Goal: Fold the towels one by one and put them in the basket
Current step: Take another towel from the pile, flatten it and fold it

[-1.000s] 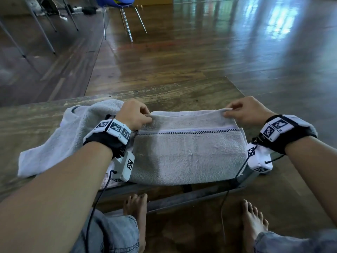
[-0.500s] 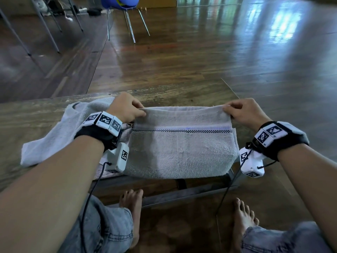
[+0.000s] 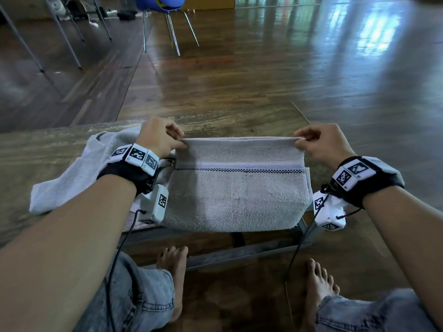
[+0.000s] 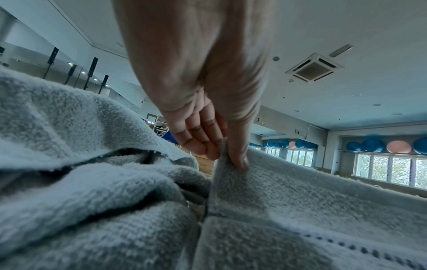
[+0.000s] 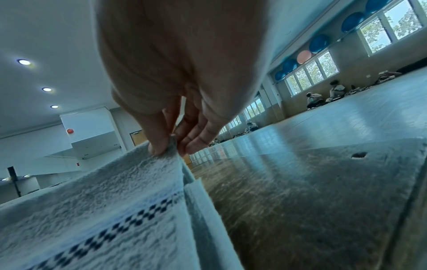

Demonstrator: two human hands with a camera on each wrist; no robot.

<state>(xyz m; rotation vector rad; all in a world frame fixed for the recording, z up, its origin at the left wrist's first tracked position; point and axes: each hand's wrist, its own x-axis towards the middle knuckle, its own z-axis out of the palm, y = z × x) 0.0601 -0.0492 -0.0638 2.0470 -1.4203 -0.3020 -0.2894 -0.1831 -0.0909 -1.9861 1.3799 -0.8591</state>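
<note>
Towel (image 3: 237, 188) far corners pinched by left hand (image 3: 159, 137) and right hand (image 3: 318, 144), edge taut for an even fold on tabletop (image 3: 60, 144).

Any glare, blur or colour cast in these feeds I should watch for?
Head view: window glare streaks the floor, towel sharp. Left wrist view: bluish cast, left hand soft. Right wrist view: right hand blurred, horizon tilted, edges bowed.
</note>
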